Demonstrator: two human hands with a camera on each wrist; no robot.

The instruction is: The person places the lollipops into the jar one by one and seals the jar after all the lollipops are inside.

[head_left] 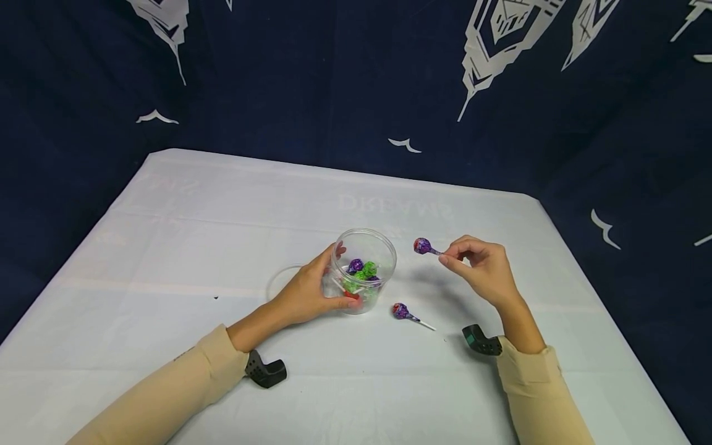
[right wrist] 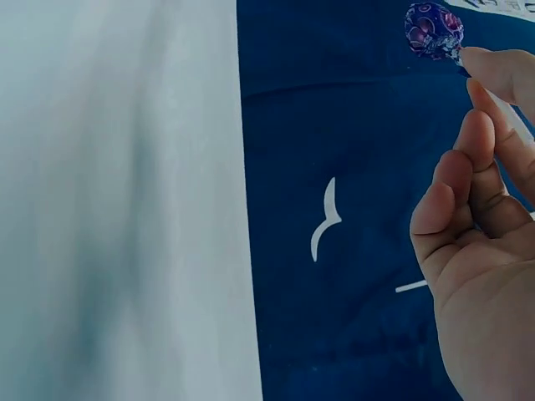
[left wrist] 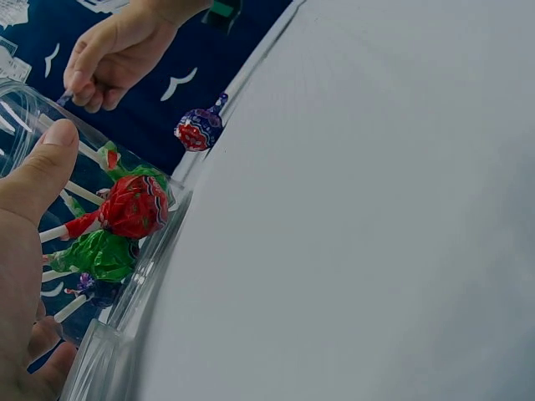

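Observation:
My left hand (head_left: 308,290) grips a clear plastic jar (head_left: 364,241) around its side, thumb in front and fingers behind. Inside the jar lie several wrapped lollipops; a red lollipop (left wrist: 135,206), a green lollipop (left wrist: 102,255) and a purple lollipop (left wrist: 102,292) show through the wall in the left wrist view. To the right of the jar, my right hand (head_left: 484,269) pinches a purple lollipop (head_left: 423,246) by its stick near the wrapped head, held above the table. Another purple lollipop (head_left: 402,311) lies on the table between the hands, its white stick pointing right.
A clear round lid (head_left: 272,281) lies on the white-covered table (head_left: 167,259), partly hidden behind the left hand. Dark blue cloth (head_left: 334,80) with white patterns hangs behind the table. Each wrist carries a black camera mount (head_left: 267,371).

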